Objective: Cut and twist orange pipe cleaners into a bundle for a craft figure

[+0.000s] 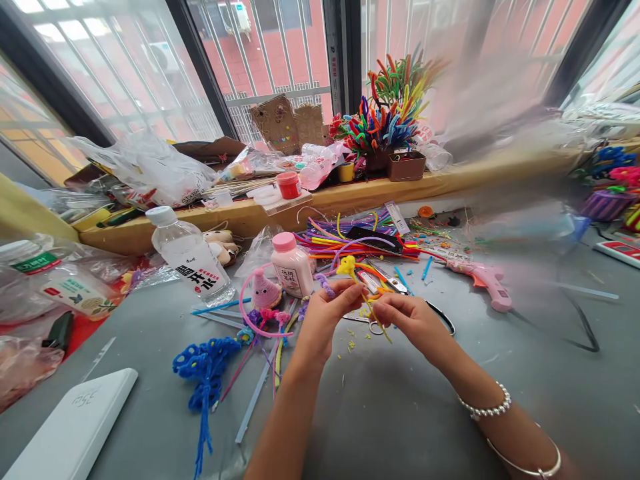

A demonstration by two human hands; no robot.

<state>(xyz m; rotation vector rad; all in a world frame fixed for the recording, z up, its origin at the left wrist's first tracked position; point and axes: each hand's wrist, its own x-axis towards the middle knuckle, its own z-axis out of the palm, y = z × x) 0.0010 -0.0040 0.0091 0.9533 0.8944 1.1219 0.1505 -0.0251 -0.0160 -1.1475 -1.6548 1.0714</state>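
Between my two hands is a yellow pipe-cleaner flower (346, 265) with a thin stem slanting down to the right. My left hand (333, 310) pinches the stem just below the yellow head. Lower down, the fingertips of my right hand (407, 323) close on the same stem, whose tail sticks out beneath. Behind my hands lie scissors (393, 279), partly hidden, and a bundle of coloured pipe cleaners (320, 243). Left of my left hand are a pink crocheted cone (266, 291) with eyes and a blue pipe-cleaner piece (210, 367).
A pink glue gun (483, 280) rests at the right. A clear water bottle (187, 257) and a pink-capped bottle (293, 267) stand at the left, with a white power bank (75, 427) nearer. Pipe cleaners in a pot (380, 160) crowd the windowsill. Yellow scraps and glue sticks are scattered about.
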